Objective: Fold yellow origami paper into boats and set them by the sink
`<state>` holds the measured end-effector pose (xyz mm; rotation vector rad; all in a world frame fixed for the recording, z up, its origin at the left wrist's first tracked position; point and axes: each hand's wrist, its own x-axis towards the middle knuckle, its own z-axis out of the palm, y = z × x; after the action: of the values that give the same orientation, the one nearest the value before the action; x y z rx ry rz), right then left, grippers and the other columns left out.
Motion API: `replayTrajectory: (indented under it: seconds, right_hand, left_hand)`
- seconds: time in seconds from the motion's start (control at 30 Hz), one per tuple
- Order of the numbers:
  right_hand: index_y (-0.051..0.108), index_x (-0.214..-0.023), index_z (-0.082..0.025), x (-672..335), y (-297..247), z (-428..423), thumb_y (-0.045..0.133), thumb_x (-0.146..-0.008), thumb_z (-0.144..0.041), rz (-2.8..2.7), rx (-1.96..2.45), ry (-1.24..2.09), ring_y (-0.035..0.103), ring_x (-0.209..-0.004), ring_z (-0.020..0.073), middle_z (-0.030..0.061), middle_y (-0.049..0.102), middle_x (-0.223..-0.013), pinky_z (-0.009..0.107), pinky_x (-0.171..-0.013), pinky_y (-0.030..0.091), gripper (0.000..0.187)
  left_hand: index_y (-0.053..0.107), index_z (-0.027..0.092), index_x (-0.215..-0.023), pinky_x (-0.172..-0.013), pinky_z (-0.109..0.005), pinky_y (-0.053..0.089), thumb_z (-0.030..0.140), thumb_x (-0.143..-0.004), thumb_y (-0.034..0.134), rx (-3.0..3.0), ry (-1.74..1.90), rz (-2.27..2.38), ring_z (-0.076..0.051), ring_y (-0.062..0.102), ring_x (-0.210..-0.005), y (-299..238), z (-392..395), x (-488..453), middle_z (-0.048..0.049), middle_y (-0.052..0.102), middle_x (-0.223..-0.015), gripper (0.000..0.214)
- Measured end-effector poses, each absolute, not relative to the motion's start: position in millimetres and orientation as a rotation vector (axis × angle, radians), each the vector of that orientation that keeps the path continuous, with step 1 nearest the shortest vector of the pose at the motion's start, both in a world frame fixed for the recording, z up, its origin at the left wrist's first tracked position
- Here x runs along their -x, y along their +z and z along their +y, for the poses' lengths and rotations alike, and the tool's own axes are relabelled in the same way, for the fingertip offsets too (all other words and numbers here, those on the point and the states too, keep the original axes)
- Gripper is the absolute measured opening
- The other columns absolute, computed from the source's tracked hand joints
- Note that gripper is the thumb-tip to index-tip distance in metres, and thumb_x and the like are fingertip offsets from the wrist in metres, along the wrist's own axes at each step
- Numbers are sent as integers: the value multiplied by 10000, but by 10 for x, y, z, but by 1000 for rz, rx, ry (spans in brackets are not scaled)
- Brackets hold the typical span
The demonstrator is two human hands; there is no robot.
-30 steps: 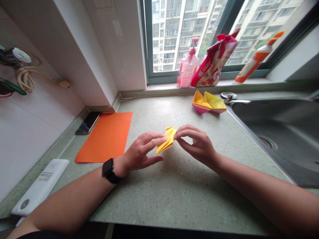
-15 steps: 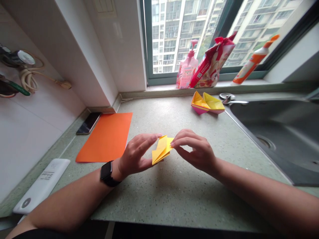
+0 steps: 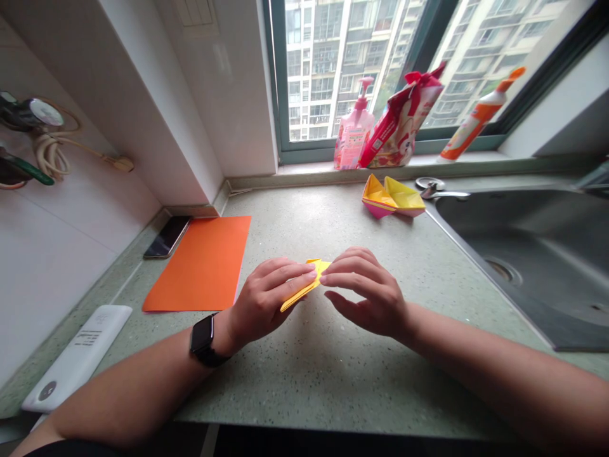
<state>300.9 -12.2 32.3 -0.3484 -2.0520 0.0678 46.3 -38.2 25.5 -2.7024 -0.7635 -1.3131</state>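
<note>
A folded piece of yellow paper (image 3: 304, 291) is held above the middle of the counter. My left hand (image 3: 273, 292), with a black watch (image 3: 203, 335) on its wrist, grips it, fingers on top and the thumb hidden beneath. My right hand (image 3: 366, 289) is at the paper's right end; its fingertips touch or nearly touch the paper, and its thumb stands apart below. Farther back, near the sink, sits a folded paper double boat (image 3: 394, 197), yellow inside and pink outside.
Orange paper sheets (image 3: 202, 266) lie at left beside a dark phone (image 3: 168, 237) and a white power bank (image 3: 78, 355). A steel sink (image 3: 533, 254) fills the right side. A pink pump bottle (image 3: 354, 136), a red bag (image 3: 404, 120) and an orange-white bottle (image 3: 480, 117) line the windowsill.
My left fingers have come down over the yellow paper, pressing its raised flap flatter. My right thumb has parted from the fingers, which stay near the paper's right end.
</note>
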Motion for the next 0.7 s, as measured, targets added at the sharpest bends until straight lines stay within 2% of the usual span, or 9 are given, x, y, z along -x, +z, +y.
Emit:
replayTrajectory:
  seconds: [0.1,0.33,0.53,0.6,0.67,0.7]
  right_hand:
    - [732,-1260,-180,-3015,362,-209,787,-982,-216,-2133,309,-80,723,-1014,266,105,804,-1115,489,-927,566,285]
    - [761,-1101,-187,-3003,411,-282,709,-1026,-111,-2161,272,-125,704,-926,212,41,818,-995,444,-937,537,118]
    - [744,-1073,-191,-3018,410,-264,687,-1020,-90,-2183,273,-81,691,-868,206,34,808,-946,431,-879,527,127]
    - [741,-1073,-189,-3026,419,-269,695,-1009,-87,-2171,275,-60,688,-861,206,40,795,-941,429,-864,528,128]
    - [743,-1082,-185,-3035,438,-272,703,-1000,-84,-2140,282,-38,681,-850,204,47,776,-939,427,-844,533,136]
    - [744,-1087,-183,-3040,450,-272,707,-992,-76,-2120,285,-26,676,-844,202,49,766,-940,426,-833,535,147]
  left_hand:
    - [685,217,-1411,-1185,-455,548,176,-1112,617,2679,-1192,-739,-219,761,-1237,266,-391,-473,-88,809,-1340,310]
    - [700,167,-1369,-1270,-476,468,159,-1115,606,2622,-1062,-663,-219,759,-1240,267,-422,-502,-85,791,-1389,271]
    - [659,206,-1464,-1306,-491,430,133,-1125,557,2649,-986,-633,-204,751,-1237,276,-406,-455,-61,774,-1424,362]
    - [602,239,-1552,-1326,-499,405,209,-1150,548,2661,-962,-630,-213,725,-1301,272,-363,-418,-60,762,-1447,408]
    - [496,241,-1655,-1331,-515,395,427,-1168,543,2662,-985,-658,-250,678,-1389,246,-292,-377,-99,725,-1501,524]
    - [432,222,-1699,-1321,-530,405,580,-1142,536,2656,-1015,-692,-281,654,-1423,222,-247,-357,-137,696,-1532,670]
